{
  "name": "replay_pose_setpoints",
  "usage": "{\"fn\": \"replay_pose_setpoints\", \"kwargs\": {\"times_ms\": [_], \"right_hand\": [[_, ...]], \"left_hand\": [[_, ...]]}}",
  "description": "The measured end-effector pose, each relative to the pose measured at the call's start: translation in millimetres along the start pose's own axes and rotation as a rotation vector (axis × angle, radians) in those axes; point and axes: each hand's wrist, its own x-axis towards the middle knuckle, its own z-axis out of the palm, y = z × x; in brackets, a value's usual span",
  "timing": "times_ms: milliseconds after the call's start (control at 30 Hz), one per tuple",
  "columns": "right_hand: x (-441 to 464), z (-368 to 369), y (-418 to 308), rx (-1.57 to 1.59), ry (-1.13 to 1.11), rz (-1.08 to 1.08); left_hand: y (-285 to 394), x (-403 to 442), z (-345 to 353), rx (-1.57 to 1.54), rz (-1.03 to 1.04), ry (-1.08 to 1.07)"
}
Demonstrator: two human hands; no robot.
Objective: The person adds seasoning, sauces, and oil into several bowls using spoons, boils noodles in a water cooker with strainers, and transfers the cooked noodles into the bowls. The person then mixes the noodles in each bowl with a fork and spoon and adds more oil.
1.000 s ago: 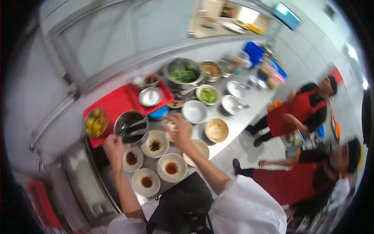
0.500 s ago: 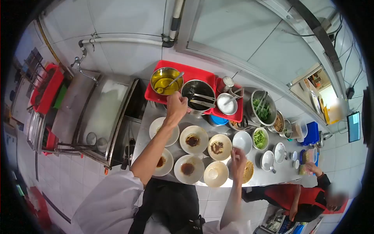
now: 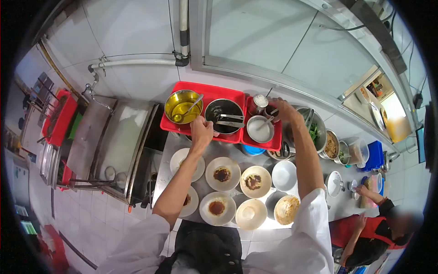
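Observation:
My left hand (image 3: pixel 202 132) is closed at the near rim of a metal pot of dark liquid (image 3: pixel 223 109), which has metal handles resting in it. What its fingers hold is hidden. My right hand (image 3: pixel 284 111) reaches over a red tray (image 3: pixel 272 145), its fingers closed near a small dark container (image 3: pixel 272 112) with a spoon. What they grip is too small to name. Beside it sit a jar (image 3: pixel 260 101) and a bowl of white powder with a spoon (image 3: pixel 260 129). A pot of yellow oil with a ladle (image 3: pixel 183 107) stands left of the dark pot.
Several bowls, some holding dark sauce (image 3: pixel 222 175), stand on the steel table (image 3: pixel 166 157). Greens (image 3: pixel 314 133) and other ingredients are at the right. A co-worker in a red apron (image 3: pixel 375 228) reaches toward containers at the far right. A sink (image 3: pixel 119 137) is at the left.
My right hand has moved up from the bowls to the red tray. My left hand has stayed by the dark pot. The view has shifted slightly, and the co-worker's arm is lower.

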Motion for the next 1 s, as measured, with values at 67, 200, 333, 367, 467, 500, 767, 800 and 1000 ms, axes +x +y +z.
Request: {"fn": "replay_pose_setpoints", "kwargs": {"times_ms": [67, 200, 333, 367, 467, 500, 767, 800, 1000], "right_hand": [[3.2, -5.4, -3.3, 0.010, -0.043, 0.010], [6.0, -4.0, 5.9, 0.017, -0.053, 0.013], [-4.7, -25.2, -4.8, 0.086, 0.066, 0.035], [-6.0, -34.9, -10.1, 0.133, 0.074, 0.076], [-8.0, -27.4, 7.9, 0.153, 0.104, 0.166], [-10.6, -34.3, 1.4, 0.117, 0.088, 0.170], [-41.8, -52.0, -13.2, 0.051, 0.057, 0.296], [-44.7, -59.1, -16.3, 0.044, 0.063, 0.291], [-69.5, -102.3, -102.9, -0.096, -0.057, 0.277]], "left_hand": [[9.3, -10.8, -2.3, -0.095, 0.007, 0.008], [-7.1, -8.0, -1.7, -0.070, 0.011, 0.008], [-9.6, -15.8, -5.1, -0.074, -0.041, -0.014], [-15.4, -16.3, -5.3, -0.090, -0.053, -0.025], [-9.2, -37.4, -3.0, -0.121, 0.018, 0.095], [0.1, -48.2, -4.2, -0.131, 0.108, 0.236], [39.8, -124.8, -21.1, -0.120, 0.307, -0.165], [41.7, -128.4, -19.8, -0.164, 0.233, -0.354], [49.6, -123.0, -28.8, -0.139, 0.326, -0.666]]}}
